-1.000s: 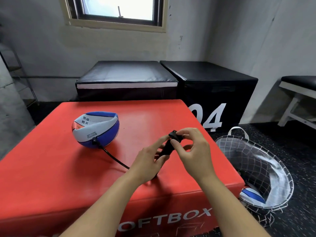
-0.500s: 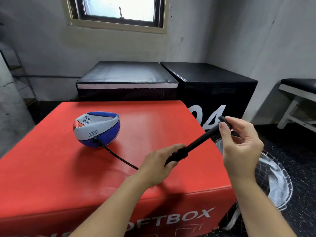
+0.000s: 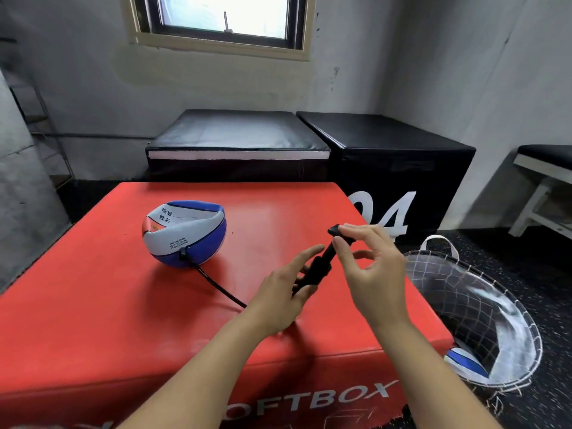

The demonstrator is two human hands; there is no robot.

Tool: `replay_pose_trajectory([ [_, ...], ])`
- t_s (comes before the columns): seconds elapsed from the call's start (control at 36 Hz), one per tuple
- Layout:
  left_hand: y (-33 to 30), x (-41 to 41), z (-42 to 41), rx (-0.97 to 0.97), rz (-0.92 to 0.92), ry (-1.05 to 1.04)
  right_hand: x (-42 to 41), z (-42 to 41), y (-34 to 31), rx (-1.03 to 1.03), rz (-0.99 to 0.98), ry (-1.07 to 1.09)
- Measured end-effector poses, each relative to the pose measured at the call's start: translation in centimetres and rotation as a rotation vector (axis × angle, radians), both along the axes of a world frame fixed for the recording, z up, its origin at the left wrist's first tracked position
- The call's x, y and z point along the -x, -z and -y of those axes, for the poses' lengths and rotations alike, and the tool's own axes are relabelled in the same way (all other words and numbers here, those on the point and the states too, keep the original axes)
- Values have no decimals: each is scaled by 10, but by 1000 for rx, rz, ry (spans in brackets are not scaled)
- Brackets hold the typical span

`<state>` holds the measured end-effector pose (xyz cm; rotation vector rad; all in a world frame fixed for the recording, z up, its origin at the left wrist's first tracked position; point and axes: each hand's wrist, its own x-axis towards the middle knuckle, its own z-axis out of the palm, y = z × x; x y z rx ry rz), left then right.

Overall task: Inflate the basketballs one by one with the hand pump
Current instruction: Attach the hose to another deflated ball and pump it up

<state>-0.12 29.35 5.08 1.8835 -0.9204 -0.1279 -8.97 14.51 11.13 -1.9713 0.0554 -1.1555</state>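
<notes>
On the red soft box [image 3: 93, 305] the half-flat basketball [image 3: 184, 233] sits left of the pump [image 3: 322, 264], which my left hand [image 3: 278, 301] grips and my right hand [image 3: 368, 267] pinches at the handle, mid-stroke, so I judge next comes another pull.

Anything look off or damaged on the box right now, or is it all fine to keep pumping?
Nothing damaged. The ball on the red box is caved in on top, only because it lacks air. The hose is plugged into it, and both hands hold the pump.
</notes>
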Motion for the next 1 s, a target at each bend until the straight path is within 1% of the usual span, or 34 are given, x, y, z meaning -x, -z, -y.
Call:
replay_pose_trajectory([
  [0.19, -1, -1, -2, 23, -9, -11, -4, -3, 26, 46, -96, -20],
  [0.39, -2, 0, 9, -14, -7, -11, 3, 6, 24, 13, -118, 27],
  [0.56, -3, 5, 17, -84, 60, 14, 17, 26, 20, -21, -148, 36],
  [0.61, -4, 6, 19, -108, 73, 19, 23, 30, 13, -61, -109, 49],
  [0.72, -4, 9, 19, -149, 90, 44, 34, 43, -5, -216, 29, 69],
  [0.83, -4, 11, 19, -188, 111, 56, 46, 60, -19, -315, 148, 128],
  [0.92, -5, 12, 19, -193, 125, 55, 48, 62, -21, -341, 197, 182],
  [1.0, -3, 9, 16, -166, 100, 63, 44, 50, -22, -273, 198, 169],
])
